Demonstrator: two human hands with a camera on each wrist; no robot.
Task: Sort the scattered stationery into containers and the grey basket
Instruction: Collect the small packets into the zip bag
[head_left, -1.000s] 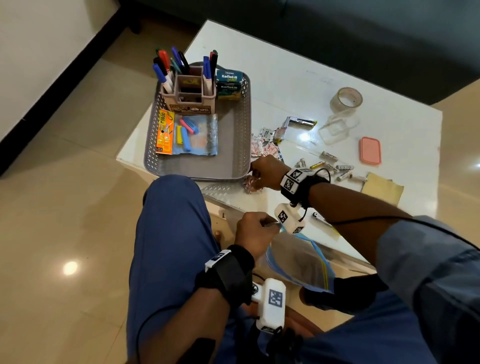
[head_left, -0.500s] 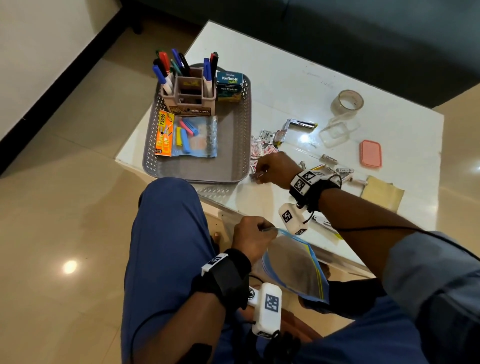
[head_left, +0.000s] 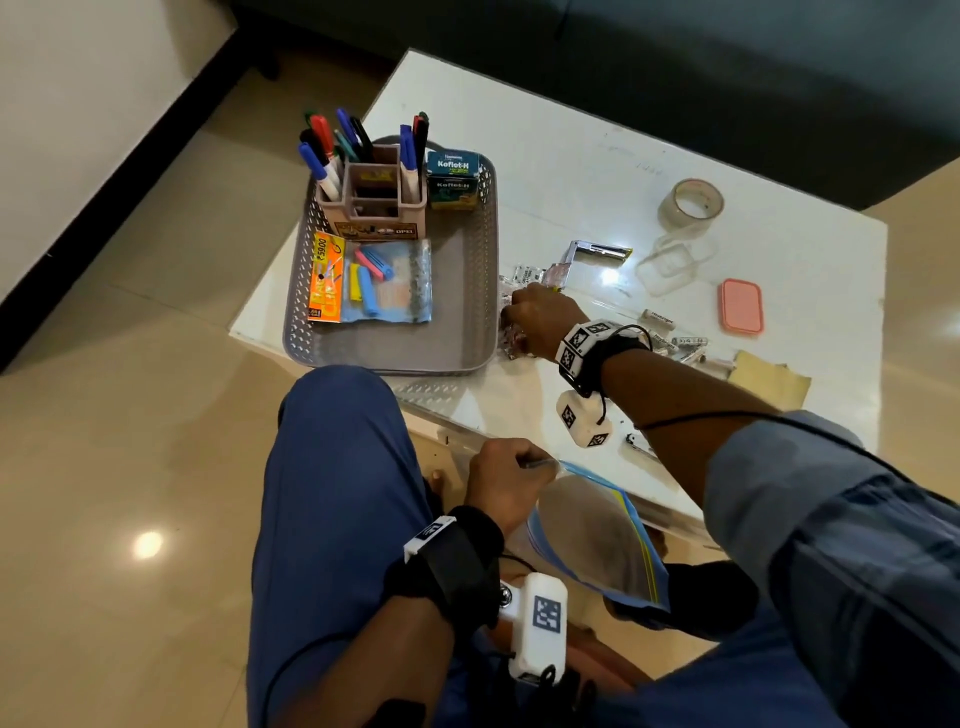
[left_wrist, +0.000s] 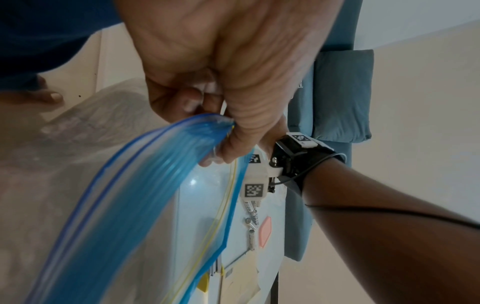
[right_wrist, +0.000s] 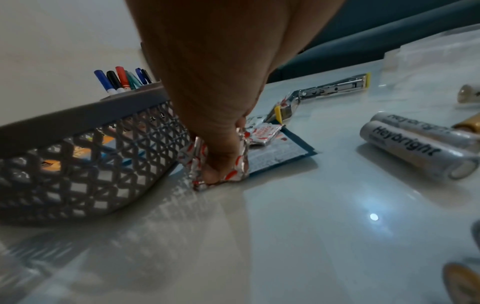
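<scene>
Your right hand (head_left: 540, 319) closes its fingers on silver-and-red foil packets (right_wrist: 240, 164) lying on the white table (head_left: 571, 171), just beside the grey basket (head_left: 483, 291). Your left hand (head_left: 506, 480) pinches the blue rim of the clear zip bag (left_wrist: 145, 185) below the table edge.

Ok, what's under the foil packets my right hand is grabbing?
A flat printed sheet with a dark border lies beneath the foil packets, flat on the table. The right hand covers its near end.
</scene>
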